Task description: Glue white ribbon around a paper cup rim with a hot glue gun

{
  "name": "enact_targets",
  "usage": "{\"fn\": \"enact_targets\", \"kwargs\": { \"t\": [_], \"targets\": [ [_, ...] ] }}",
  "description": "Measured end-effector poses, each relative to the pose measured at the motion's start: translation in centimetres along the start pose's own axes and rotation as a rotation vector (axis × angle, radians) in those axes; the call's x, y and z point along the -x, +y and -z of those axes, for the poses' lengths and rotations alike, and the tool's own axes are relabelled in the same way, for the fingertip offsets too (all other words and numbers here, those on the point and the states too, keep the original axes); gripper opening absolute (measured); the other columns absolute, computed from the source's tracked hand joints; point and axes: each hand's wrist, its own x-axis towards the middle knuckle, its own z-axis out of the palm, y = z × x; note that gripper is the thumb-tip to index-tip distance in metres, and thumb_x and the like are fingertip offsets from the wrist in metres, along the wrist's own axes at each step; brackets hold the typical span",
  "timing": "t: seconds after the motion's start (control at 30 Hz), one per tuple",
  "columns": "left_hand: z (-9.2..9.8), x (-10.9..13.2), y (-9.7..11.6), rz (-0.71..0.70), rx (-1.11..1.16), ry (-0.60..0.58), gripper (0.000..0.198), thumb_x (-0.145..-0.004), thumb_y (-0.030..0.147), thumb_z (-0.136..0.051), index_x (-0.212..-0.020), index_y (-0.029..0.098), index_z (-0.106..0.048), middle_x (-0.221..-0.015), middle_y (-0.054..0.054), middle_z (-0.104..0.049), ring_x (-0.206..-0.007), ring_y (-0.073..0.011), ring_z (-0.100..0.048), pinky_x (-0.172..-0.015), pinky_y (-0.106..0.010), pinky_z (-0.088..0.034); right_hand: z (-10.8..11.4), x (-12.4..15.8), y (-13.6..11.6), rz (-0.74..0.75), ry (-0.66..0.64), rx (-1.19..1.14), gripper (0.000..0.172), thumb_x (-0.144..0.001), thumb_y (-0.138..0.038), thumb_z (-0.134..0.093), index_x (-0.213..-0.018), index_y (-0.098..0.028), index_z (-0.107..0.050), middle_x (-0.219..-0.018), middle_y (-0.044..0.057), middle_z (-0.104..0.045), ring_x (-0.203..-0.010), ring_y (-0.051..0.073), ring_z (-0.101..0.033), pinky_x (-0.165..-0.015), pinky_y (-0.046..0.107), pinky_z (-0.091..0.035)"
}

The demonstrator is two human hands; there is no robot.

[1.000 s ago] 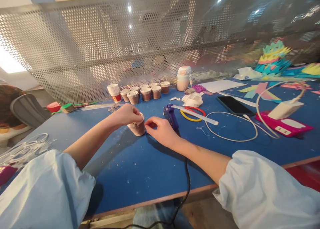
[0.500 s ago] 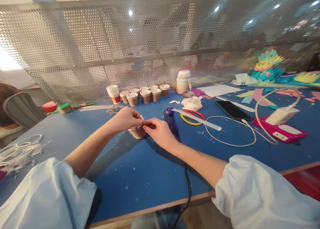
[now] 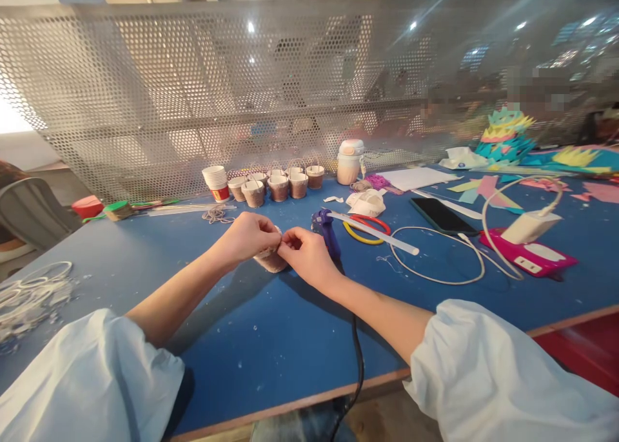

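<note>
Small brown cup (image 3: pixel 271 262): I am pinching its rim, left hand (image 3: pixel 247 236) and right hand (image 3: pixel 305 256) both closed on it, judging a steady hold needed next.

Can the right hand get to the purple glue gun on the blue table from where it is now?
Probably yes. The purple glue gun lies just beyond the right hand, with only bare blue table between them. That hand is busy, though, pinching at the small brown paper cup held by the left hand.
</note>
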Motion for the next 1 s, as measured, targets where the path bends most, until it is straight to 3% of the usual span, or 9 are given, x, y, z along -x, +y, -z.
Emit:
{"fn": "enact_targets", "kwargs": {
  "t": [0.2,0.37,0.5,0.63,0.83,1.0],
  "targets": [
    [-0.7,-0.1,-0.3,-0.053,-0.039,0.064,0.011,-0.058,0.025,-0.060,-0.056,0.015,-0.063,-0.054,0.001,-0.056,-0.055,-0.0109,-0.046,-0.049,-0.022,-0.033,0.0,0.2,-0.4,-0.057,-0.040,-0.029,0.012,-0.069,-0.021,-0.057,-0.060,-0.020,-0.048,-0.056,-0.005,-0.048,-0.056,0.011,-0.042,-0.056,0.024,-0.032],
    [-0.1,-0.5,-0.5,-0.034,0.003,0.116,0.010,-0.057,0.023,-0.058,-0.054,0.014,-0.063,-0.050,0.003,-0.051,-0.053,-0.0100,-0.043,-0.049,-0.022,-0.031,0.4,0.8,-1.0,-0.052,-0.108,-0.053,0.014,-0.066,-0.019,-0.052,-0.056,-0.020,-0.042,-0.054,-0.006,-0.043,-0.055,0.011,-0.038,-0.055,0.025,-0.029],
    [0.6,-0.8,-0.8,0.022,0.066,0.114,0.012,-0.059,0.026,-0.061,-0.057,0.014,-0.064,-0.049,0.003,-0.051,-0.052,-0.0098,-0.043,-0.048,-0.022,-0.030,1.7,0.9,-1.6,-0.023,-0.136,-0.143,0.016,-0.072,-0.022,-0.044,-0.058,-0.021,-0.036,-0.055,-0.006,-0.035,-0.056,0.011,-0.033,-0.054,0.026,-0.026],
    [0.7,-0.9,-1.0,0.027,0.095,0.079,0.015,-0.060,0.029,-0.063,-0.058,0.014,-0.064,-0.052,0.002,-0.054,-0.053,-0.0096,-0.044,-0.050,-0.022,-0.031,2.7,0.6,-1.9,0.030,-0.065,-0.261,0.020,-0.079,-0.023,-0.037,-0.060,-0.023,-0.030,-0.058,-0.005,-0.029,-0.056,0.011,-0.029,-0.053,0.026,-0.025],
    [0.4,-0.4,-0.8,-0.047,0.041,0.047,0.014,-0.063,0.028,-0.064,-0.067,0.015,-0.065,-0.058,0.002,-0.057,-0.057,-0.0113,-0.048,-0.052,-0.022,-0.034,3.0,0.3,-2.2,0.098,0.002,-0.134,0.027,-0.089,-0.032,-0.043,-0.064,-0.022,-0.039,-0.059,-0.004,-0.040,-0.057,0.011,-0.037,-0.055,0.025,-0.032],
    [0.3,0.0,-0.9,-0.171,-0.004,-0.034,0.017,-0.067,0.028,-0.063,-0.080,0.018,-0.064,-0.059,0.003,-0.059,-0.056,-0.0117,-0.050,-0.050,-0.021,-0.034,2.7,-0.2,-1.3,0.142,0.030,-0.061,0.015,-0.085,-0.025,-0.053,-0.071,-0.019,-0.057,-0.067,-0.001,-0.056,-0.062,0.013,-0.051,-0.059,0.025,-0.042]
  ]
}}
